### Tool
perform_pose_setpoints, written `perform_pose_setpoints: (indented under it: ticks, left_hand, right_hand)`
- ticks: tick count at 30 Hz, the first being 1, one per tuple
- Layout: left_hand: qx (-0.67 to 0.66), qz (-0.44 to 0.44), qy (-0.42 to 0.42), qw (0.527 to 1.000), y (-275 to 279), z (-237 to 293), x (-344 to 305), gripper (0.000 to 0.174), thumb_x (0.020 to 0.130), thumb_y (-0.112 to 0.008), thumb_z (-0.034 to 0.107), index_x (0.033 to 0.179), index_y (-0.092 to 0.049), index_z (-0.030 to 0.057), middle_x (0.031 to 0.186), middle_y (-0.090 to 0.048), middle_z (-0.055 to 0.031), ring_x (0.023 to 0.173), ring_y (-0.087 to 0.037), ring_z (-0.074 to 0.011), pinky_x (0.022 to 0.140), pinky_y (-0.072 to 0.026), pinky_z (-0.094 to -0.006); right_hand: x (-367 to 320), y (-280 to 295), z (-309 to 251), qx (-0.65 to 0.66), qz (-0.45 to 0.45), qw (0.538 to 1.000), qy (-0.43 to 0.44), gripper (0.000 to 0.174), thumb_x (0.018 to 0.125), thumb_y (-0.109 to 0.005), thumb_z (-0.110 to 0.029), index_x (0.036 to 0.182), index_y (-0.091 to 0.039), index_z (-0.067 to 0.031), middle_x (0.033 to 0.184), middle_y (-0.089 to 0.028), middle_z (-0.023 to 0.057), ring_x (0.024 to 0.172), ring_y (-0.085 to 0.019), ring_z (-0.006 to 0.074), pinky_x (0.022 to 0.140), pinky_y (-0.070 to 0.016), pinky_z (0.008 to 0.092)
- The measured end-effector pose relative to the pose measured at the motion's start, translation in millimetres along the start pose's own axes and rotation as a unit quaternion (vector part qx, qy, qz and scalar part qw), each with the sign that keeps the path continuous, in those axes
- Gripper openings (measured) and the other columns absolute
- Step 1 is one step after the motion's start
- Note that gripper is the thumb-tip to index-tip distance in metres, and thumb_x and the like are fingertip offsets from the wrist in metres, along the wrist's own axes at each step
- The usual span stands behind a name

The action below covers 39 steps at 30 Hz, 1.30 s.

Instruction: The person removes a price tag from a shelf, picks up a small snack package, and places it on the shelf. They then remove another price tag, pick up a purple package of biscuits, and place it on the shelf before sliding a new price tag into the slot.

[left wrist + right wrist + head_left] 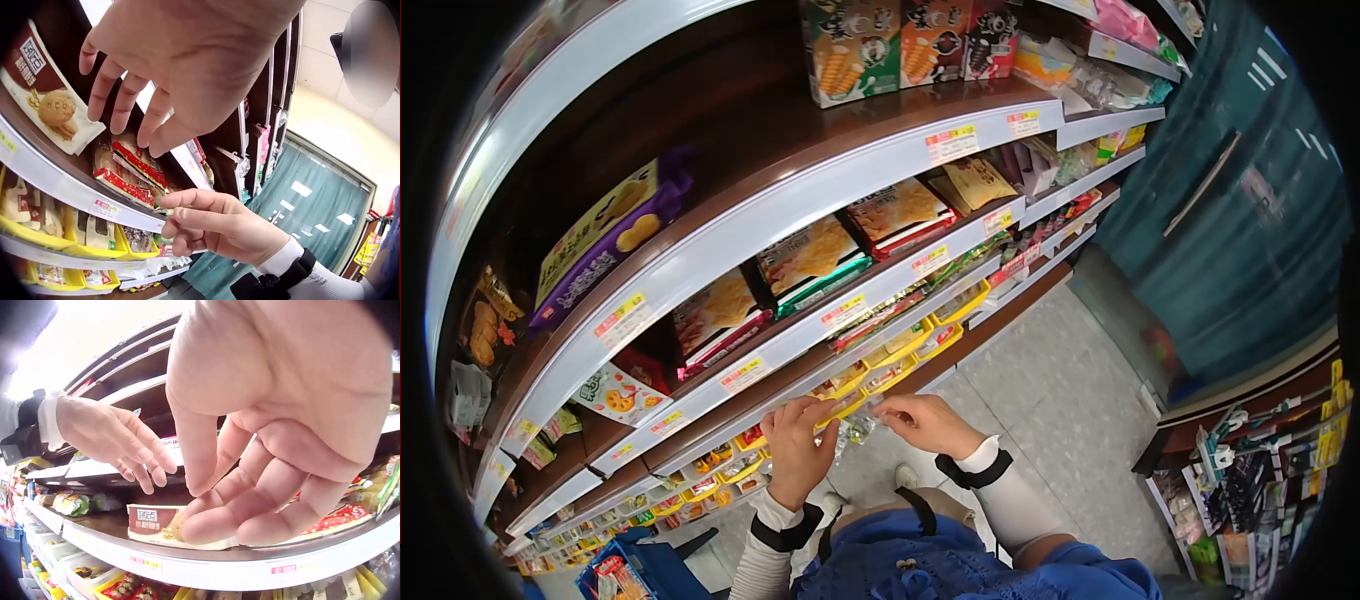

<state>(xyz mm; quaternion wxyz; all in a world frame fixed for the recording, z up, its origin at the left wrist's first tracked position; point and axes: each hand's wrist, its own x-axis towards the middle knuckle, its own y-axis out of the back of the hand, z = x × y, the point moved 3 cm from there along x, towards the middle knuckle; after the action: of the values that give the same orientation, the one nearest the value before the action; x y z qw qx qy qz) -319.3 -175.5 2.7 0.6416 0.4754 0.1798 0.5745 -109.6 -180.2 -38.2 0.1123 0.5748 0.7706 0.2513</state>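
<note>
My left hand (800, 445) hovers in front of the lower shelves, its fingers loosely bent and holding nothing. Beside it is my right hand (935, 425), with the thumb close to relaxed, bent fingers and nothing visible between them. In the left wrist view, the left fingers overlap a shelf that bears a brown-and-white biscuit packet (50, 94) and red dotted packs (128, 172). The right wrist view has that same biscuit packet (147, 522) lying flat behind the right fingertips. Both hands show a gap from each other.
Boxed snacks (850, 55) stand on an upper shelf, and packaged crackers (810, 255) fill a middle one. Yellow bins (890, 375) line the low shelves. A blue basket (615, 570) sits at lower left. Grey floor tiles (1040, 370) and a teal curtain (1230, 200) lie right.
</note>
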Motion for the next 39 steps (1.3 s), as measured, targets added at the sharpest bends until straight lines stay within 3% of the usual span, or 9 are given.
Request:
perform_pose_setpoints:
  ticks: [7, 9, 13, 16, 18, 23, 33, 37, 39]
  left_hand:
    - [-0.013, -0.051, 0.012, 0.999, -22.1, 25.8, 7.1, 0.028, 0.078, -0.074, 0.015, 0.105, -0.070, 0.0129, 0.103, -0.066, -0.0055, 0.101, -0.059, -0.0259, 0.092, -0.0336, -0.0455]
    - [-0.007, -0.072, 0.003, 0.997, -25.5, 30.8, 5.3, 0.027, 0.079, -0.073, 0.016, 0.105, -0.070, 0.0129, 0.102, -0.067, -0.0064, 0.099, -0.060, -0.0264, 0.091, -0.0338, -0.0449]
    - [-0.016, -0.108, 0.006, 0.994, -31.6, 31.4, 0.7, 0.026, 0.079, -0.072, 0.018, 0.105, -0.070, 0.0146, 0.100, -0.067, -0.0069, 0.097, -0.062, -0.0273, 0.089, -0.0347, -0.0434]
    - [-0.023, -0.129, -0.014, 0.991, -37.3, 28.6, -3.6, 0.026, 0.079, -0.073, 0.018, 0.105, -0.069, 0.0155, 0.099, -0.068, -0.0065, 0.097, -0.062, -0.0274, 0.088, -0.0349, -0.0436]
    - [-0.029, -0.127, -0.027, 0.991, -41.5, 24.2, -9.6, 0.026, 0.079, -0.072, 0.020, 0.105, -0.069, 0.0164, 0.098, -0.067, -0.0061, 0.098, -0.062, -0.0269, 0.089, -0.0350, -0.0443]
    - [-0.008, -0.196, -0.073, 0.978, -30.1, 18.1, -25.4, 0.029, 0.083, -0.067, 0.027, 0.111, -0.068, 0.0180, 0.101, -0.067, -0.0061, 0.102, -0.061, -0.0262, 0.092, -0.0342, -0.0457]
    - [-0.014, -0.244, -0.044, 0.969, 59.7, -86.9, -107.6, 0.035, 0.085, -0.064, 0.028, 0.118, -0.065, 0.0168, 0.107, -0.066, -0.0090, 0.102, -0.062, -0.0290, 0.093, -0.0332, -0.0464]
    - [0.004, -0.257, 0.005, 0.966, 107.5, -146.8, -158.7, 0.039, 0.085, -0.064, 0.029, 0.122, -0.063, 0.0159, 0.110, -0.067, -0.0113, 0.102, -0.062, -0.0308, 0.090, -0.0396, -0.0475]
    - [0.005, -0.258, 0.034, 0.966, 123.6, -177.1, -188.0, 0.040, 0.085, -0.064, 0.030, 0.123, -0.063, 0.0144, 0.110, -0.067, -0.0139, 0.101, -0.063, -0.0335, 0.086, -0.0470, -0.0470]
  right_hand:
    - [-21.3, 22.2, 15.5, 0.043, -0.002, 0.998, -0.048, 0.022, 0.088, -0.063, -0.009, 0.110, -0.066, -0.0079, 0.092, -0.069, 0.0117, 0.076, -0.067, 0.0242, 0.069, -0.0518, 0.0303]
    - [-25.7, 20.5, 21.3, 0.053, 0.019, 0.998, -0.038, 0.019, 0.091, -0.060, -0.014, 0.109, -0.066, -0.0098, 0.089, -0.068, 0.0130, 0.075, -0.067, 0.0268, 0.067, -0.0516, 0.0350]
    - [-36.3, 16.8, 25.5, 0.075, 0.024, 0.996, -0.045, 0.020, 0.091, -0.061, -0.014, 0.109, -0.066, -0.0101, 0.086, -0.068, 0.0127, 0.071, -0.066, 0.0259, 0.066, -0.0514, 0.0342]
    - [-46.9, 18.4, 25.0, 0.101, 0.039, 0.991, -0.078, 0.020, 0.091, -0.061, -0.013, 0.110, -0.067, -0.0097, 0.081, -0.067, 0.0126, 0.068, -0.065, 0.0236, 0.064, -0.0509, 0.0327]
    - [-52.9, 17.9, 22.9, 0.077, 0.027, 0.990, -0.111, 0.021, 0.092, -0.059, -0.006, 0.112, -0.066, -0.0037, 0.088, -0.071, 0.0098, 0.074, -0.068, 0.0149, 0.068, -0.0530, 0.0263]
    - [-62.5, 2.0, 1.7, 0.109, 0.057, 0.984, -0.130, 0.021, 0.093, -0.058, -0.006, 0.113, -0.066, -0.0044, 0.089, -0.071, 0.0091, 0.076, -0.068, 0.0137, 0.068, -0.0528, 0.0250]
    - [-57.1, -119.9, -79.5, 0.118, 0.038, 0.986, -0.107, 0.022, 0.091, -0.060, -0.007, 0.112, -0.066, -0.0046, 0.082, -0.069, 0.0085, 0.071, -0.064, 0.0133, 0.065, -0.0505, 0.0263]
    - [-61.8, -180.8, -106.0, 0.112, 0.003, 0.988, -0.111, 0.022, 0.092, -0.061, -0.010, 0.113, -0.066, -0.0050, 0.083, -0.068, 0.0077, 0.070, -0.062, 0.0125, 0.064, -0.0492, 0.0259]
    - [-65.6, -206.8, -118.8, 0.102, -0.049, 0.987, -0.110, 0.024, 0.095, -0.059, -0.008, 0.117, -0.065, -0.0042, 0.093, -0.068, 0.0065, 0.080, -0.064, 0.0102, 0.071, -0.0515, 0.0241]
